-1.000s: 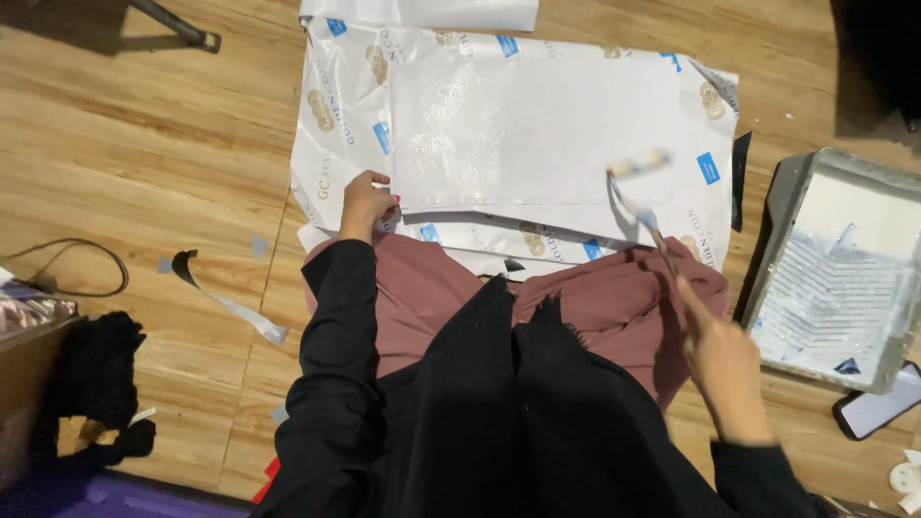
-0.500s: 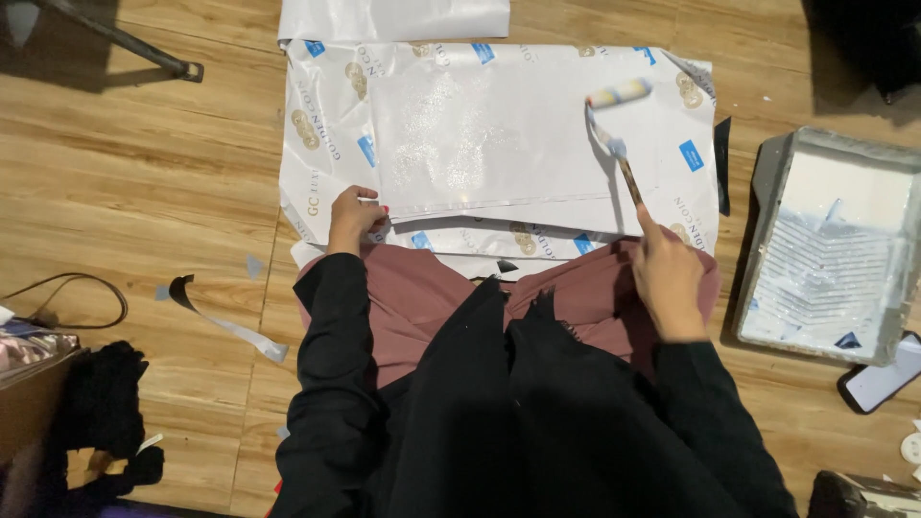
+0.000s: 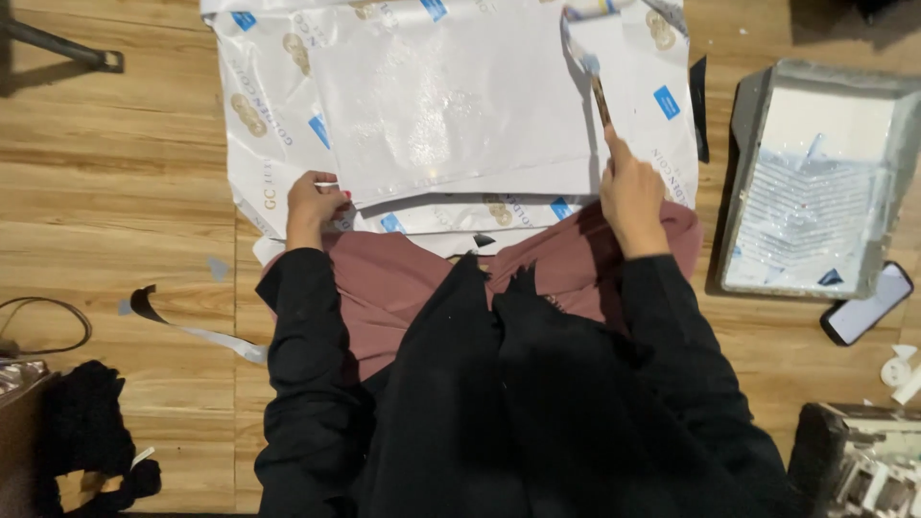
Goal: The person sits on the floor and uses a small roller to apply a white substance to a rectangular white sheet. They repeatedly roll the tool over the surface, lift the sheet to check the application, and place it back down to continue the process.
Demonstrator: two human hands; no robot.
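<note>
Right hand (image 3: pixel 632 197): fist closed on small white paint roller (image 3: pixel 592 11), head ahead of grip. Left hand (image 3: pixel 314 201): fingers pressing white sheet (image 3: pixel 446 96), which lies ahead.

A board (image 3: pixel 451 96) lies on paper sheets (image 3: pixel 264 125) spread over the floor (image 3: pixel 115 192). Right of the sheets sits a tray (image 3: pixel 815 182), a phone (image 3: pixel 866 304) at its near corner; a tape strip (image 3: pixel 192 326) lies left

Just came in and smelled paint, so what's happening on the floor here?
A person kneels on the wooden floor and rolls white paint onto a white board laid over printed paper sheets. The right hand grips the paint roller, its head at the board's far right corner. The left hand presses the board's near left corner. A paint tray sits to the right.
</note>
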